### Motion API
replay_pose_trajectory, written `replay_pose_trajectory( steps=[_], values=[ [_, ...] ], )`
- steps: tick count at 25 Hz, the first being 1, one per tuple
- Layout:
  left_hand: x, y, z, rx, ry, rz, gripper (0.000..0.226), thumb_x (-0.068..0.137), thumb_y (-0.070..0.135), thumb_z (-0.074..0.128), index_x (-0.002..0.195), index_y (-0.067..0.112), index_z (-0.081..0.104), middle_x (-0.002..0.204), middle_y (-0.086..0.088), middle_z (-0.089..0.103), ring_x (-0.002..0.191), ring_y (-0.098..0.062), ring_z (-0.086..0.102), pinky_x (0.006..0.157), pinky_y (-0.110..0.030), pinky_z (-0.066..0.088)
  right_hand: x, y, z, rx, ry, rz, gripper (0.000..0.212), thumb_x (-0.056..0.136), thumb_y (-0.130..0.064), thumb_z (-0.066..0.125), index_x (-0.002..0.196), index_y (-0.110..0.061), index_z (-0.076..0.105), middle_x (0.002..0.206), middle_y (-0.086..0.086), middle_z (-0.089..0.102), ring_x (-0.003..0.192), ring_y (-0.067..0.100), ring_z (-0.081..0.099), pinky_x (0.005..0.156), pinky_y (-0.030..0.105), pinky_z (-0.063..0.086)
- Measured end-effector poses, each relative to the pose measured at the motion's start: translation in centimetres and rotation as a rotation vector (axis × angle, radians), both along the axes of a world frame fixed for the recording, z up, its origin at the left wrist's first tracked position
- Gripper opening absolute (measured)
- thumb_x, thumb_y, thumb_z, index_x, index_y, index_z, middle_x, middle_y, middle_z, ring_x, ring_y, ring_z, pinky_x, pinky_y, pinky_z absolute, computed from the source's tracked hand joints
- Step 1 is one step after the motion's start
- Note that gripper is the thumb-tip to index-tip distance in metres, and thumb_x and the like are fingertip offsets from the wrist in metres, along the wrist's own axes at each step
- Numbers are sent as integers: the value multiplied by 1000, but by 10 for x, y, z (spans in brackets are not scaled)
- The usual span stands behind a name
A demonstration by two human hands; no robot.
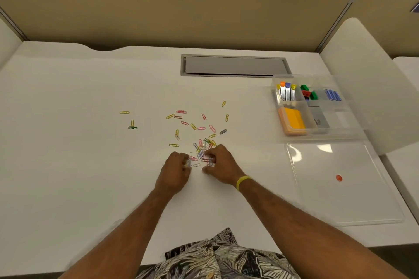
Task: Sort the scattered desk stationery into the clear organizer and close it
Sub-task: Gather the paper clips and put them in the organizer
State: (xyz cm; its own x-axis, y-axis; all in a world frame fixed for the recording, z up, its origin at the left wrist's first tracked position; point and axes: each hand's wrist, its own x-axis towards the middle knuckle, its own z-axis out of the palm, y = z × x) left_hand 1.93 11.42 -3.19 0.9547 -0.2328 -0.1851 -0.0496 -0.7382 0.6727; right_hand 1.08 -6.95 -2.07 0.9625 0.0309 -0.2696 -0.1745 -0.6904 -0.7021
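Leaf-print shirt (226,256) below, left hand (175,171) and right hand (222,164) pinch paper clips (202,150).

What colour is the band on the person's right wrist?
Yellow. The thin yellow wristband shows best in the head view, the only view.

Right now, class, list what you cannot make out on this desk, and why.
Head view:
1. How many paper clips the left hand and right hand grip: curled fingers cover them.
2. Print on the grey item in the organizer: too small.
3. Red spot on the lid: too small to identify.
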Motion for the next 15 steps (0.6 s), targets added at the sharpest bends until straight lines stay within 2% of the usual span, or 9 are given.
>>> replay_pose_trajectory(
  steps=[3, 6, 9, 11, 13, 15],
  values=[
    [6, 6, 4, -143, 34, 1, 38, 82, 5, 69, 119, 8, 61, 100, 0, 58, 86, -10, 59, 76, -15, 49, 0, -5, 7, 73, -36, -29, 44, 73, -6, 78, 115, -10, 63, 101, 2, 54, 86, 19, 60, 79, 24, 51],
    [10, 23, 3, -111, 47, -4, 43, 79, 6, 73, 120, 11, 60, 100, 2, 57, 84, -7, 58, 69, -7, 43, -5, -16, 8, 39, 46, -65, 50, 70, -14, 83, 115, -15, 61, 101, 0, 54, 77, 12, 57, 72, 18, 49],
    [12, 23, 4, -50, 77, -49, 47, 77, 9, 76, 121, 13, 59, 101, 1, 56, 82, -9, 57, 68, -10, 42, -11, -10, 6, 16, 129, -18, 58, 66, -18, 86, 117, -16, 58, 100, -3, 49, 76, 11, 54, 71, 18, 48],
    [13, 12, 7, -43, 43, -72, 42, 78, 8, 74, 118, 11, 61, 98, 0, 57, 81, -12, 57, 71, -20, 49, -7, 2, 5, 12, 99, -21, 57, 65, -15, 86, 115, -14, 60, 100, -1, 51, 82, 14, 54, 77, 24, 51],
    [14, 0, 9, -62, 8, -100, 38, 78, 7, 73, 115, 9, 63, 96, -1, 60, 81, -14, 59, 77, -30, 53, 1, 12, 5, 55, 51, -34, 50, 64, -9, 84, 109, -12, 62, 95, 1, 54, 82, 14, 53, 75, 25, 50],
    [16, -8, 11, -110, 17, -99, 35, 77, 7, 72, 112, 9, 65, 95, -1, 62, 81, -13, 61, 77, -31, 54, 8, 15, 4, 124, 0, -70, 38, 67, -2, 76, 102, -11, 64, 89, 1, 58, 79, 14, 55, 74, 24, 50]
  ],
)
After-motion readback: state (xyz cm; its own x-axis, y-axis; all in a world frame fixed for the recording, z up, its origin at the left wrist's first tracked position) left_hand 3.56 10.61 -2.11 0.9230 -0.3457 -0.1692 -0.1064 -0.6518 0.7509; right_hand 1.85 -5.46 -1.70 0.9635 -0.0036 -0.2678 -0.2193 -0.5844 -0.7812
